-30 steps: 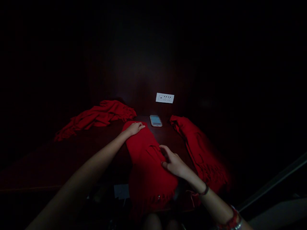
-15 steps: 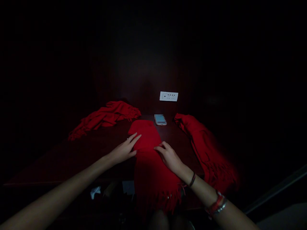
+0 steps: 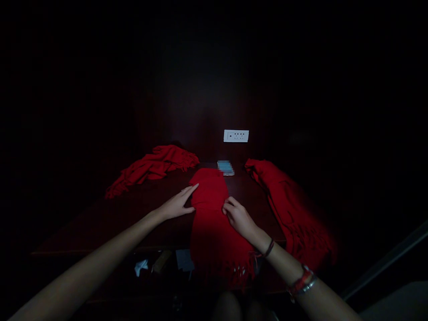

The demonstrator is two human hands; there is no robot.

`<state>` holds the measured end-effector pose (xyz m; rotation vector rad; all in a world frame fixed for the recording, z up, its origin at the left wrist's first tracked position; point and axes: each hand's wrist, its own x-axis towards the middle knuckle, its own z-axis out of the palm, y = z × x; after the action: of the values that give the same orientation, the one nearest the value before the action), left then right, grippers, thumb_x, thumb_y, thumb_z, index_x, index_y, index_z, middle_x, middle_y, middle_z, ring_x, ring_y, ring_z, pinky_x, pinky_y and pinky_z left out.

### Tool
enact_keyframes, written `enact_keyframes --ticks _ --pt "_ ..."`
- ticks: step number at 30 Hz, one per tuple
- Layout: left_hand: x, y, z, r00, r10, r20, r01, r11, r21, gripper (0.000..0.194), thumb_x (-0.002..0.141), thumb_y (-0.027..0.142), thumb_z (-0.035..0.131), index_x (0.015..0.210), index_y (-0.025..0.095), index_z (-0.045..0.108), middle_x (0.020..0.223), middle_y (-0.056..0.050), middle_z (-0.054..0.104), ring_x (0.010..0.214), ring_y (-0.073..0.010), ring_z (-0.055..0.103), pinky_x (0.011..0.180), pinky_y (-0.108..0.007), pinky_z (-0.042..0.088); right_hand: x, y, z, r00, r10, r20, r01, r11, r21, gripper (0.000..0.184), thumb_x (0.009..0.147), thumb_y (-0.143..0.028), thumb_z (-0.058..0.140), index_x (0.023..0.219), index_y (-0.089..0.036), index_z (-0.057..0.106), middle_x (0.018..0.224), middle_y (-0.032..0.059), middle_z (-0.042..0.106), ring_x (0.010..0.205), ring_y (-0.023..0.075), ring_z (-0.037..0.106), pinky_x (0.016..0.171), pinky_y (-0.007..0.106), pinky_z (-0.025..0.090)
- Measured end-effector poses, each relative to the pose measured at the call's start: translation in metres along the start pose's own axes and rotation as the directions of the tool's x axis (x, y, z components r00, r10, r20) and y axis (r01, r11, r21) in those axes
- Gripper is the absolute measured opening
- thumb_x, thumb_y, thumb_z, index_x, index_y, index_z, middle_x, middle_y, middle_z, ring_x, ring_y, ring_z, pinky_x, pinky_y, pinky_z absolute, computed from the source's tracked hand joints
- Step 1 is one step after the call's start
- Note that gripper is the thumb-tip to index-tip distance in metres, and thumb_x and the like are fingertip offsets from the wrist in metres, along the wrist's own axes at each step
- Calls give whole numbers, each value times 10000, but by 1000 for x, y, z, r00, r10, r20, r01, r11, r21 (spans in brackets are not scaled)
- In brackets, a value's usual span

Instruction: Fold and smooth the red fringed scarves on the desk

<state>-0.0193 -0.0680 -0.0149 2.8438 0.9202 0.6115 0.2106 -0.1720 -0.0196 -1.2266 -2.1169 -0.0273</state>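
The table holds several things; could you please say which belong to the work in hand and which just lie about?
In use:
- middle red cloth
- left hand
- right hand

Lying about:
- phone
- left red cloth, perhaps related
- right red cloth, perhaps related

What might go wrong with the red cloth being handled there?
The fringed end of the middle red cloth hangs over the table edge, so its weight might drag the cloth forward. The left hand lies at one side and the right hand at the other; uneven pulls could crease it. Its far end might nudge the phone close by.
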Motion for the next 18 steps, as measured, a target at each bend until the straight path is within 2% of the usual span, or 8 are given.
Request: enact_keyframes --ticks 5,7,9,10,12,14,15,18 --pt "19 -1 0 985 -48 -168 57 997 49 534 739 165 387 1258 204 268 1069 -71 441 969 -181 445 837 -302 364 2 5 -1 999 1 -35 3 993 119 235 639 41 322 663 -179 403 741 10 428 693 108 406 640 196 339" --pt "19 -4 1 977 -65 -203 69 998 9 536 718 132 382 1242 197 288 1020 -66 456 932 -177 457 816 -303 371 2 6 0 998 28 -59 -20 991 129 213 664 17 325 679 -181 403 758 14 427 705 112 415 653 205 350" --pt "16 -6 2 951 -183 -248 160 981 -110 495 710 122 370 1201 164 323 918 -56 487 846 -162 490 777 -304 385 1 4 -2 994 74 -86 -63 991 120 162 694 -31 350 694 -181 411 800 26 428 748 122 429 696 226 362" --pt "13 -7 1 936 -270 -227 224 952 -209 441 715 138 368 1157 142 357 843 -44 501 774 -152 508 743 -303 396 -1 2 -4 989 112 -99 -102 989 107 122 706 -68 374 717 -180 420 827 34 428 779 131 435 723 242 364" --pt "7 -8 1 921 -386 -48 329 840 -430 316 712 190 405 1020 122 426 723 -15 512 630 -124 514 659 -284 414 -7 -7 -10 967 233 -107 -226 972 70 96 723 -175 431 818 -173 441 885 56 426 832 158 445 763 284 365" --pt "3 -5 1 928 -334 166 364 709 -604 284 653 221 502 918 137 443 728 -4 530 569 -95 502 599 -251 412 -14 -19 -17 929 366 -49 -366 931 19 302 712 -287 480 984 -166 425 938 83 429 868 193 458 775 324 367" --pt "2 -3 2 933 -286 218 356 655 -666 324 603 210 554 897 146 435 752 -2 537 568 -84 499 587 -236 407 -18 -26 -19 909 417 1 -417 909 -12 404 699 -313 498 1062 -168 397 959 96 435 882 208 464 775 337 367" --pt "8 7 12 945 -282 162 299 553 -778 407 516 135 592 866 172 386 714 33 529 564 -68 491 565 -205 390 -24 -40 -21 875 463 142 -463 886 -37 538 696 -224 492 1197 -184 300 985 104 477 899 205 492 769 313 372"
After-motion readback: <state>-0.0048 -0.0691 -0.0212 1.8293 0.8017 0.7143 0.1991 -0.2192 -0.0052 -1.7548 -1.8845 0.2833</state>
